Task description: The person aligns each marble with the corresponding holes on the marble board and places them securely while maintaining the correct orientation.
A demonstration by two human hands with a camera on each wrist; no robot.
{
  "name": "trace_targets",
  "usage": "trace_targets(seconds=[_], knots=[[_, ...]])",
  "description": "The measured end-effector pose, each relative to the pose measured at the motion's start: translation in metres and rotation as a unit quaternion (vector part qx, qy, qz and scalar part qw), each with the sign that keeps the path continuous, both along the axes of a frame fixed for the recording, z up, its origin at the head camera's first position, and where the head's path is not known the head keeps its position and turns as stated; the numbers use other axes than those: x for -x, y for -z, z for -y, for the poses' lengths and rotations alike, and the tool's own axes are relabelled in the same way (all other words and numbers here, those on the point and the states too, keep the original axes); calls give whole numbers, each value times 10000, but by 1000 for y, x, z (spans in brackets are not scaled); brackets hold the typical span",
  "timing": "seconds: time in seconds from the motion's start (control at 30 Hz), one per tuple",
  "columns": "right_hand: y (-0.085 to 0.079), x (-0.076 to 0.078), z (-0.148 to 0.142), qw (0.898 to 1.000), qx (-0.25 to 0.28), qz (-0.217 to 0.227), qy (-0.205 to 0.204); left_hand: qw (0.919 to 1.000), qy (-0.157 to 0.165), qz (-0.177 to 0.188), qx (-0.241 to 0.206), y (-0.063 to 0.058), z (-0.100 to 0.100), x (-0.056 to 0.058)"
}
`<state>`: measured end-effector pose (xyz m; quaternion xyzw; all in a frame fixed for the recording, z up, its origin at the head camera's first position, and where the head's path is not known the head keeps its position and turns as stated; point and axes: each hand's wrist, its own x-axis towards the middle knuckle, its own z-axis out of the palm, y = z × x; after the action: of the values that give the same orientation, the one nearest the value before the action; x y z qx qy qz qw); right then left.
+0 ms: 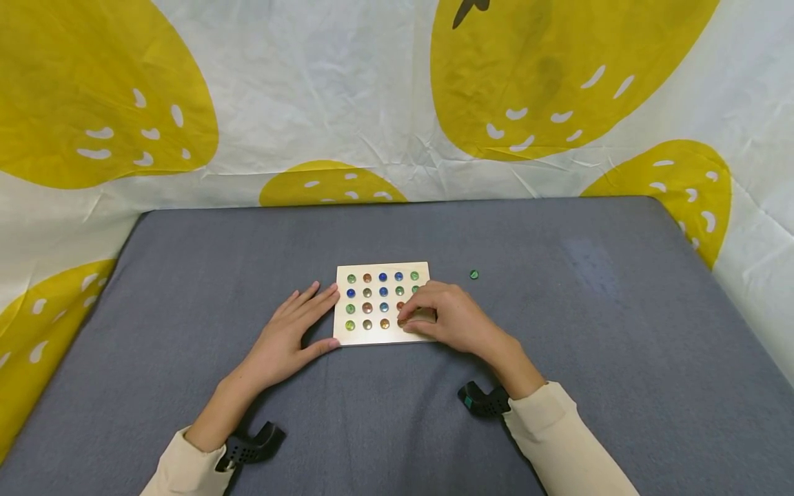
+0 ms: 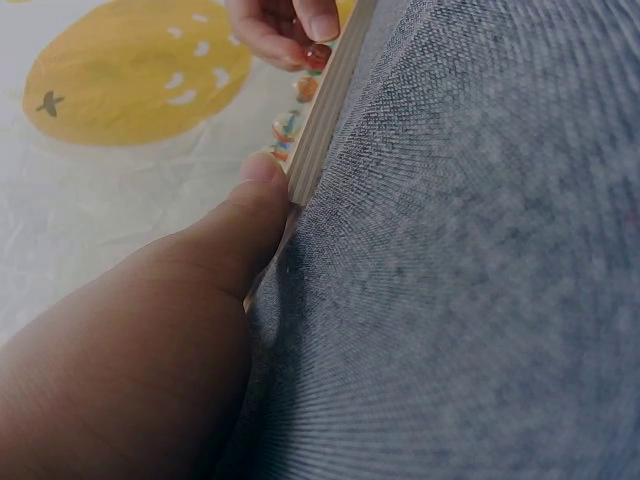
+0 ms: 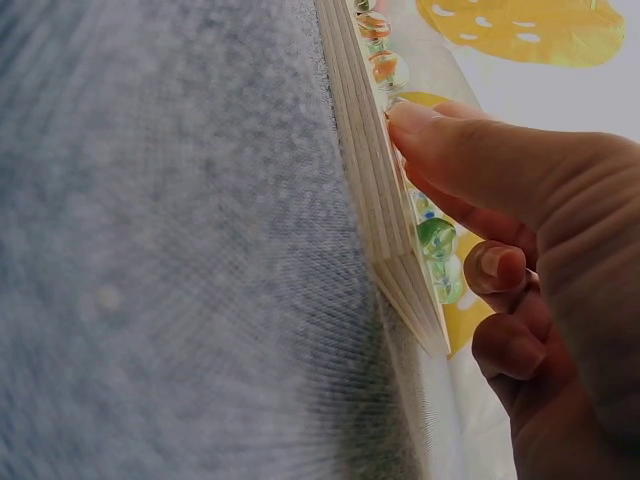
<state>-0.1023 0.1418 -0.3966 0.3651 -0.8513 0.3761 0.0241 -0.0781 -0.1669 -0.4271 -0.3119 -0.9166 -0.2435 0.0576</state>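
A pale wooden board (image 1: 375, 336) lies on the table, its hollows holding rows of glass marbles in green, blue, orange and clear tints. My left hand (image 1: 279, 344) lies at the board's left edge with fingers spread and nearly straight, fingertips and thumb tip touching it. Over the front right part of the board, my right hand (image 1: 455, 317) pinches a reddish marble (image 2: 318, 56) between thumb and forefinger, low at the front row. Its other fingers are curled, as the right wrist view shows. That hand hides the board's lower right corner in the head view.
One loose green marble (image 1: 474, 274) rests on the grey tablecloth (image 1: 248, 255) to the right of the board. Behind the table hangs a white cloth (image 1: 322, 83) with large yellow fruit prints. Black wrist cameras (image 1: 254, 444) are worn beneath both wrists.
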Motion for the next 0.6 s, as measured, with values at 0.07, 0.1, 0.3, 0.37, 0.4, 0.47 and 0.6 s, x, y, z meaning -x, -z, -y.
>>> trace_targets(seconds=[0.07,0.1,0.3,0.37,0.4,0.47,0.6], knots=[[0,0,0,10000,1,18,13,10000,-6,5,5,0,0,0],[0,0,0,10000,-7,27,19,10000,-5,7,7,0,0,0],[1,0,-1,10000,-18,20,24,10000,-22,8,9,1,-1,0],[0,0,-1,10000,-3,14,17,10000,-30,9,10,1,-1,0],[0,0,-1,10000,16,11,7,10000,-32,10,9,1,-1,0],[0,0,-2,10000,44,8,5,10000,-34,5,9,1,-1,-1],[-1,0,-4,9999,143,72,66,10000,-30,9,5,1,-1,-1]])
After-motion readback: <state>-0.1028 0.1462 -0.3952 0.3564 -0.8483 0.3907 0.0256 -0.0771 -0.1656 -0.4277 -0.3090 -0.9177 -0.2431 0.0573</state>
